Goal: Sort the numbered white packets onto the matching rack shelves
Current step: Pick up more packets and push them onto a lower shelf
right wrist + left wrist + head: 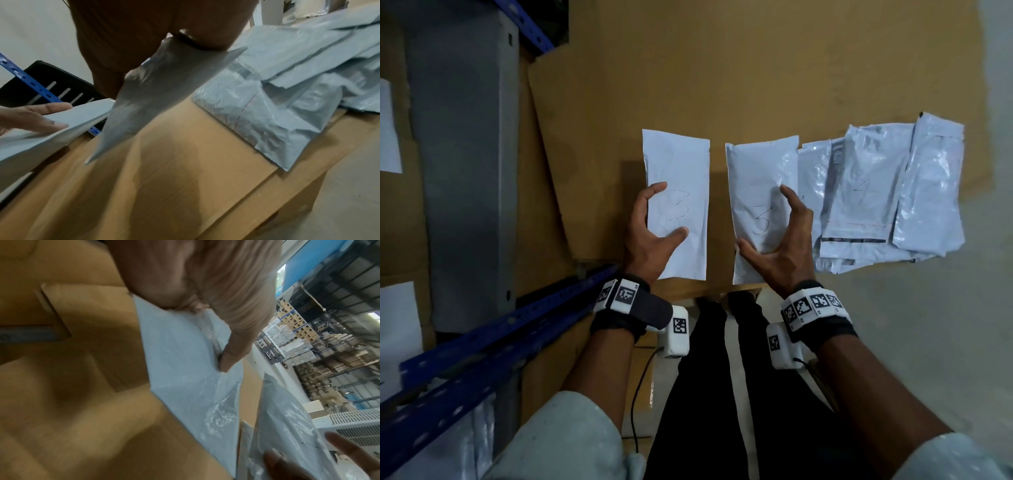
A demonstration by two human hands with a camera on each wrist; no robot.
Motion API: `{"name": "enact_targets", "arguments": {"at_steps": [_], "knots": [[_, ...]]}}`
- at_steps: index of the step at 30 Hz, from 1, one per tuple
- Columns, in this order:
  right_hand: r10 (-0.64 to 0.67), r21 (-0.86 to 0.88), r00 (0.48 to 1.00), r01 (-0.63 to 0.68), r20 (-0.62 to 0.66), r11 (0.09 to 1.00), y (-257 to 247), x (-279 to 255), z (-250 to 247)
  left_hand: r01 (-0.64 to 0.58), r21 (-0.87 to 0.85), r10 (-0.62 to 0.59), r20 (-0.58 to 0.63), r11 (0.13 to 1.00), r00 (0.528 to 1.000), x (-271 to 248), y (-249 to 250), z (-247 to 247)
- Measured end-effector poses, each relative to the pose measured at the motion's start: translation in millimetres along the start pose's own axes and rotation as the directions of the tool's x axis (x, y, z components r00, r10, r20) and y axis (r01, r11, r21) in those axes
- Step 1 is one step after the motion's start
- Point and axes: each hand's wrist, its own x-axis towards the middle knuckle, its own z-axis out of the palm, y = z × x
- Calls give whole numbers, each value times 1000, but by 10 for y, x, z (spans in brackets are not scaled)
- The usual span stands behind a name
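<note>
Over the brown cardboard sheet (756,68), in the head view: left hand (650,236) gripping a flat white packet (681,164) marked "3", thumb across its front and fingers curled round its left edge. Right hand (784,246) gripping a puffier packet (760,178), also marked "3", thumb at its lower left edge and fingers hooked over its right edge. Both packets upright, side by side, a narrow gap between them. Just right of them, a heap of white packets (887,195) lying overlapped on the cardboard, one showing a handwritten "4". At far left, a blue rack beam (482,346) and a grey upright (465,154).

From the left wrist: thumb (232,352) pressed onto the flat packet's face, cardboard beneath, the other packet at lower right with fingertips of the right hand on it. Stacked warehouse racks (308,345) blurred in the distance.

From the right wrist: the puffier packet hanging from the hand's grip, tilted, clear of the cardboard; exact finger placement hidden behind the palm. Left hand with the flat packet at the left edge; the heap lying behind at right.
</note>
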Motion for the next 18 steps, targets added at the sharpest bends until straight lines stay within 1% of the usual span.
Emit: {"name": "enact_targets", "arguments": {"at_steps": [3,9,13,18], "knots": [[-7,20,998,8,-66,1000,-230,-163,-113,-28,-19,28,-18,999,999,-177,292,-86],[-70,47,989,77,-133,996,-807,-548,-499,-93,-45,92,-27,995,995,-675,938,-316],[-135,53,975,147,-177,988,-1120,-812,-806,-172,-47,170,-38,984,985,-995,1314,-441],[-219,78,947,243,-233,967,-1356,-1045,-1131,-278,-43,274,-80,960,958,-1331,1663,-514]]}}
